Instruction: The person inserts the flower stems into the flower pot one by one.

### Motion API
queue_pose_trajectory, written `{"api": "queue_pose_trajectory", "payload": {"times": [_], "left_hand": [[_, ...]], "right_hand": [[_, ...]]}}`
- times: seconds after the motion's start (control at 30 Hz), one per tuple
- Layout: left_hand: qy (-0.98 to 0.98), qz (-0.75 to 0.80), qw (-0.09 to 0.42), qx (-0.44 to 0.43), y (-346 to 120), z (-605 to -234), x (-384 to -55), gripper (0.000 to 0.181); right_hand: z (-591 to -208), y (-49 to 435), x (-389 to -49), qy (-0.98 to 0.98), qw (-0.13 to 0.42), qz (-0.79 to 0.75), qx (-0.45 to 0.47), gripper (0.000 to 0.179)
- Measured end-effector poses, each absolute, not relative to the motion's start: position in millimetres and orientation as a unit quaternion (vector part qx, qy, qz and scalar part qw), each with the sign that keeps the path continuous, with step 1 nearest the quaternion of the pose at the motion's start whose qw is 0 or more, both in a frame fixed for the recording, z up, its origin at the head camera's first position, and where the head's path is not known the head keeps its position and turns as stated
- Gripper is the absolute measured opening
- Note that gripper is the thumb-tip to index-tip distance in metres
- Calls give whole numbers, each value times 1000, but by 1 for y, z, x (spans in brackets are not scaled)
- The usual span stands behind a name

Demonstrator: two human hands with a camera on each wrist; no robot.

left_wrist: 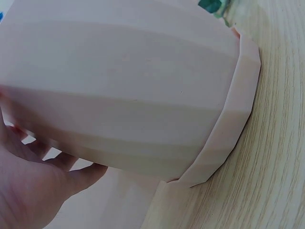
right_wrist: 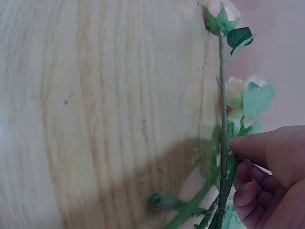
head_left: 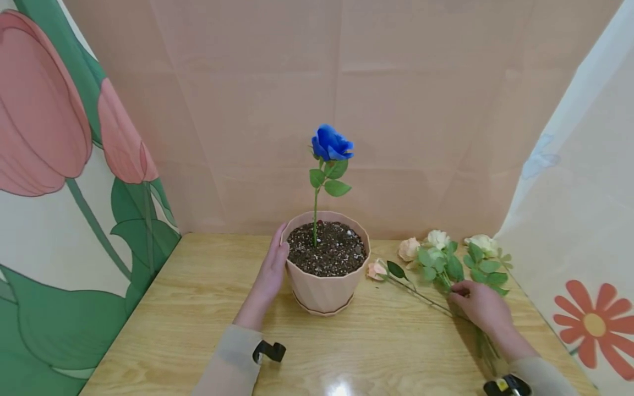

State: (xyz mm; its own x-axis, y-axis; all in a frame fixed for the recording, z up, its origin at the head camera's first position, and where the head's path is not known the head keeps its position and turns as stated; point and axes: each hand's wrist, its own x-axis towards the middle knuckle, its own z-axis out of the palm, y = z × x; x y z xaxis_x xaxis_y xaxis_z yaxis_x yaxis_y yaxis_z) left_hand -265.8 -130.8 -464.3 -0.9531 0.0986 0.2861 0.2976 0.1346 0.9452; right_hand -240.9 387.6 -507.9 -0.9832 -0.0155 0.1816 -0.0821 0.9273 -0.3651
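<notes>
My left hand (head_left: 272, 264) rests against the left side of a pale pink flowerpot (head_left: 324, 291), fingers fairly straight along its wall. Dark soil (head_left: 332, 264) fills the pot, and an artificial blue rose (head_left: 331, 144) stands upright in it, left of the middle. At the right, my right hand (head_left: 482, 308) pinches a green flower stem (right_wrist: 232, 174) between thumb and fingers, among a pile of pale artificial flowers (head_left: 438, 240). A single peach rose (head_left: 376, 270) lies nearest the pot, its brown-green stem (right_wrist: 223, 109) running beside the pinching fingertips.
The pot stands in a matching saucer (head_left: 324, 312) on a wooden table (head_left: 198, 308). Another white flower (head_left: 481, 245) lies at the far right of the pile. A pinkish cloth (head_left: 257, 110) hangs behind, with flower-printed panels (head_left: 44, 110) on both sides.
</notes>
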Motion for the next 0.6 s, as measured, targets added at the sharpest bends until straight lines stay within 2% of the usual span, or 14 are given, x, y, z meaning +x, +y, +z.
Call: {"api": "queue_pose_trajectory", "payload": {"times": [0.27,0.6], "left_hand": [[-746,-647,79,-137,-131,-463,-265,58],[-743,-648,79,-143,-131,-463,-265,57]], "right_hand": [[-489,379,-235,-969,99,226,27,38],[-462,363,-228,-956,77,282,23,56]]}}
